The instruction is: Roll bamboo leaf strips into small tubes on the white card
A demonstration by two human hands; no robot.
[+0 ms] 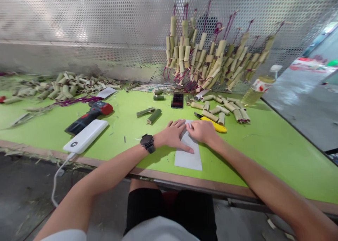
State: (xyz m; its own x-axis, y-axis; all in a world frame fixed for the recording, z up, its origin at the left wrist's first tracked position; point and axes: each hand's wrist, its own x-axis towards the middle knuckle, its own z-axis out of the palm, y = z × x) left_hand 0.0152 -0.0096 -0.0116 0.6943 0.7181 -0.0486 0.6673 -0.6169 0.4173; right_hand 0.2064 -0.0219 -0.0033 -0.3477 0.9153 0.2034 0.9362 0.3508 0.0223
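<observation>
A white sheet of paper [188, 160] lies on the green tabletop, close to its front edge. Across its upper left part rests my left hand [174, 135], palm down, fingers stretched forward and thumb spread over the sheet; it is open. My right hand [202, 130] is closed at the sheet's upper right edge, thumb and curled fingers on the paper; the undersides of the fingers are hidden. Just beyond it lies a yellow utility knife [215, 124] with a black tip. Short bamboo pieces [154, 116] lie ahead of my left hand.
A cordless drill [91, 117] and a white power bank [86, 136] with a cable lie left. Bamboo heaps [66, 86] line the back. Strung bamboo bundles [208, 57] lean against the perforated metal wall [105, 22]. An oil bottle [257, 91] stands right, near the table's edge.
</observation>
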